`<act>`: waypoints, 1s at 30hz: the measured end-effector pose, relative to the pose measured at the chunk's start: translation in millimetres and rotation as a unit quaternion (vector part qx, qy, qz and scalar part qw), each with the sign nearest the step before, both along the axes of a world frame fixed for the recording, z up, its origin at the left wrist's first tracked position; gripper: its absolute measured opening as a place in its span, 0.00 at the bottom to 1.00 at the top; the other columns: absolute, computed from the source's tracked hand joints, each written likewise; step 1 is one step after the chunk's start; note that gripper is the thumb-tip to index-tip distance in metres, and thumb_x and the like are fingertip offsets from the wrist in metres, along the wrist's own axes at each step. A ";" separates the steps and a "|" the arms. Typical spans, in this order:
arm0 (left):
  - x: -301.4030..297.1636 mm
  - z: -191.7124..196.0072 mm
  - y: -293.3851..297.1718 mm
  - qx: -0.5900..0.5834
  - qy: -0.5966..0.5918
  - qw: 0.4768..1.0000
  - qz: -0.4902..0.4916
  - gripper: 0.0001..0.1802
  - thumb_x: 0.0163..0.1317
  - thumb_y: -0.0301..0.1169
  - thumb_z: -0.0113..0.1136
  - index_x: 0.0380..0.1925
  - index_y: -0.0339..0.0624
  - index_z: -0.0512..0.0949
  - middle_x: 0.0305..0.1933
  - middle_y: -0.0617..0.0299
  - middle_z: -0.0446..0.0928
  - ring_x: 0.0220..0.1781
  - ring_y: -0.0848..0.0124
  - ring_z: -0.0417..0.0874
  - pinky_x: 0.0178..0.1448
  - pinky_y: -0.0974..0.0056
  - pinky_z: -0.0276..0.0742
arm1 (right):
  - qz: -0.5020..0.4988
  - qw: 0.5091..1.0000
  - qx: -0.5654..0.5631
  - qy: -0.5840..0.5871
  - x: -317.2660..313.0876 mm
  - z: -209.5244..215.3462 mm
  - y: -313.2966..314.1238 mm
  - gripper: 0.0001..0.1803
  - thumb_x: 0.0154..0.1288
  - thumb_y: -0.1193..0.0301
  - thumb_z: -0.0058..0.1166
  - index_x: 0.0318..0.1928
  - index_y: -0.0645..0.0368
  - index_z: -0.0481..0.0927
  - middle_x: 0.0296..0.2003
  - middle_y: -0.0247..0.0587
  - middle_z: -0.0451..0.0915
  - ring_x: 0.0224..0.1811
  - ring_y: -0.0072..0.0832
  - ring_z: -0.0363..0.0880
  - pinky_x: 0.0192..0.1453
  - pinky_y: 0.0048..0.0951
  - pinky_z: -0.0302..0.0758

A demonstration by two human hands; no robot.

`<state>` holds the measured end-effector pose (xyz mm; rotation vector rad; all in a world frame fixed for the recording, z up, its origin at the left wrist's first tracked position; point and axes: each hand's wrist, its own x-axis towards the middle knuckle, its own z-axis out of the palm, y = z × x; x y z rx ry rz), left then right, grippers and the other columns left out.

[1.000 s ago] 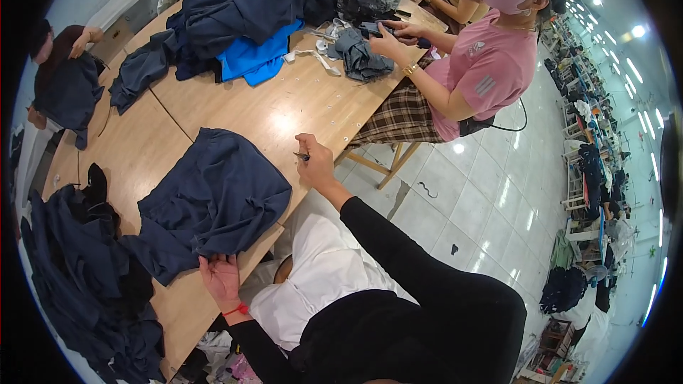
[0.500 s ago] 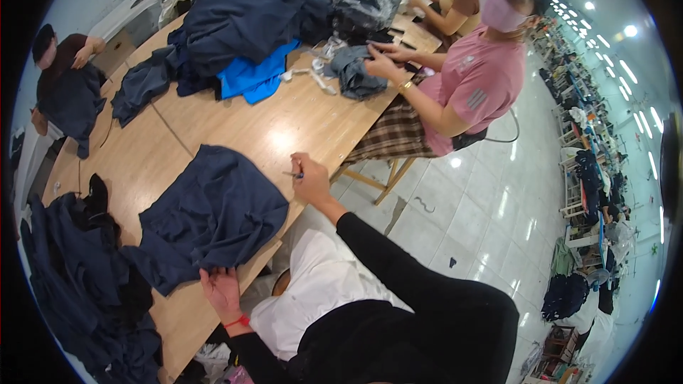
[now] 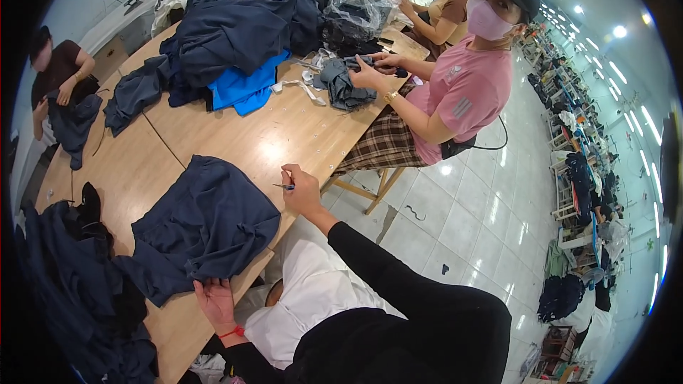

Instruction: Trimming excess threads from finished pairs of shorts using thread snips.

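Observation:
A navy garment (image 3: 206, 224) lies spread and creased on the wooden table in front of me. At its near edge is my left hand (image 3: 215, 304), palm up, with the fingertips closed on the fabric; a red cord circles that wrist. To the right of the garment, my right hand (image 3: 302, 190) is raised by the table's edge, apart from the cloth. Its fingers are closed around a small, slim pointed metal tool (image 3: 286, 186), whose tip points left. Most of the tool is hidden in the hand, so its exact kind does not show.
Dark garments (image 3: 78, 291) are heaped at the left. A large navy pile (image 3: 238, 14) with a bright blue cloth (image 3: 249, 82) stands farther back on the table (image 3: 235, 139). A masked co-worker in pink (image 3: 473, 85) handles grey cloth at the right; another person (image 3: 67, 75) works far left.
The view has shifted slightly. My right hand still holds the tool and my left hand stays at the garment's near edge. The pink-shirted co-worker's hands have moved over the grey cloth.

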<state>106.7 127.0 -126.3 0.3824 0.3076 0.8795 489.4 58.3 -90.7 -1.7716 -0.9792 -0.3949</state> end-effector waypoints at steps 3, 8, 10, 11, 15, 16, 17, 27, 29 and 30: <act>0.4 -0.7 -0.1 -0.011 -0.011 1.000 -0.014 0.21 0.83 0.46 0.58 0.67 0.50 0.81 0.71 0.62 0.83 0.75 0.62 0.78 0.83 0.49 0.66 | -0.004 1.000 -0.004 -0.005 0.6 -1.1 -0.6 0.08 0.72 0.77 0.65 0.49 0.58 0.82 0.20 0.44 0.76 0.20 0.39 0.79 0.26 0.38 0.73; -2.0 -5.7 1.9 -0.014 -0.003 1.000 -0.004 0.22 0.83 0.47 0.58 0.66 0.49 0.81 0.70 0.62 0.83 0.74 0.63 0.78 0.83 0.49 0.65 | -0.001 1.000 0.003 0.000 -0.4 -1.8 3.2 0.08 0.72 0.76 0.65 0.48 0.58 0.82 0.20 0.45 0.76 0.20 0.41 0.80 0.26 0.39 0.73; -0.4 -5.9 7.7 -0.010 -0.007 1.000 -0.011 0.21 0.82 0.47 0.58 0.66 0.49 0.81 0.70 0.62 0.83 0.74 0.63 0.78 0.83 0.50 0.65 | -0.007 1.000 0.003 -0.026 1.5 0.1 6.2 0.08 0.72 0.76 0.65 0.48 0.58 0.82 0.20 0.45 0.76 0.20 0.42 0.80 0.26 0.40 0.73; -2.4 -5.1 5.7 0.000 -0.015 1.000 -0.019 0.21 0.82 0.47 0.58 0.66 0.49 0.82 0.70 0.62 0.83 0.74 0.63 0.77 0.83 0.50 0.65 | -0.007 1.000 -0.003 -0.021 -4.6 -1.3 -0.2 0.08 0.72 0.76 0.65 0.48 0.58 0.82 0.20 0.45 0.76 0.20 0.42 0.80 0.26 0.40 0.73; -5.0 -8.0 6.8 -0.015 -0.020 0.999 -0.023 0.21 0.82 0.47 0.58 0.66 0.50 0.82 0.71 0.62 0.83 0.75 0.64 0.77 0.83 0.52 0.65 | -0.001 1.000 -0.002 0.002 -0.5 0.7 3.4 0.08 0.72 0.76 0.65 0.48 0.58 0.81 0.20 0.45 0.76 0.21 0.42 0.80 0.26 0.40 0.73; -5.0 -8.5 6.4 -0.012 -0.022 0.999 -0.021 0.21 0.82 0.47 0.58 0.66 0.50 0.82 0.71 0.62 0.83 0.75 0.64 0.77 0.83 0.52 0.65 | 0.000 1.000 0.000 0.008 -0.6 0.2 3.1 0.08 0.72 0.76 0.65 0.48 0.58 0.81 0.20 0.45 0.76 0.21 0.42 0.80 0.26 0.40 0.73; -4.3 -9.0 6.1 -0.014 -0.026 0.999 -0.018 0.21 0.83 0.46 0.58 0.66 0.50 0.82 0.70 0.63 0.83 0.74 0.65 0.78 0.82 0.53 0.66 | 0.002 1.000 0.003 0.006 1.2 0.5 3.6 0.08 0.72 0.76 0.65 0.48 0.58 0.81 0.20 0.45 0.76 0.21 0.42 0.80 0.26 0.40 0.73; 30.2 100.0 -40.4 -0.080 0.132 0.979 0.131 0.08 0.82 0.36 0.60 0.52 0.47 0.82 0.55 0.64 0.85 0.59 0.70 0.83 0.68 0.58 0.78 | 0.065 0.889 -0.020 0.453 -17.9 42.1 -42.1 0.11 0.81 0.68 0.62 0.45 0.64 0.88 0.26 0.34 0.84 0.27 0.17 0.82 0.31 0.25 0.74; 37.5 140.0 -54.9 -0.069 0.158 0.977 0.129 0.07 0.82 0.34 0.58 0.51 0.46 0.82 0.55 0.64 0.85 0.58 0.68 0.84 0.68 0.55 0.79 | 0.100 0.894 -0.076 0.430 -40.4 52.1 -60.3 0.12 0.80 0.68 0.63 0.48 0.65 0.90 0.27 0.34 0.86 0.27 0.17 0.80 0.33 0.24 0.74; 40.8 153.4 -61.0 -0.065 0.165 0.975 0.136 0.07 0.82 0.33 0.58 0.51 0.45 0.82 0.55 0.63 0.85 0.58 0.67 0.85 0.68 0.53 0.80 | 0.132 0.885 -0.111 0.433 -54.9 60.3 -69.9 0.12 0.80 0.68 0.63 0.50 0.65 0.91 0.28 0.34 0.86 0.27 0.16 0.80 0.34 0.24 0.74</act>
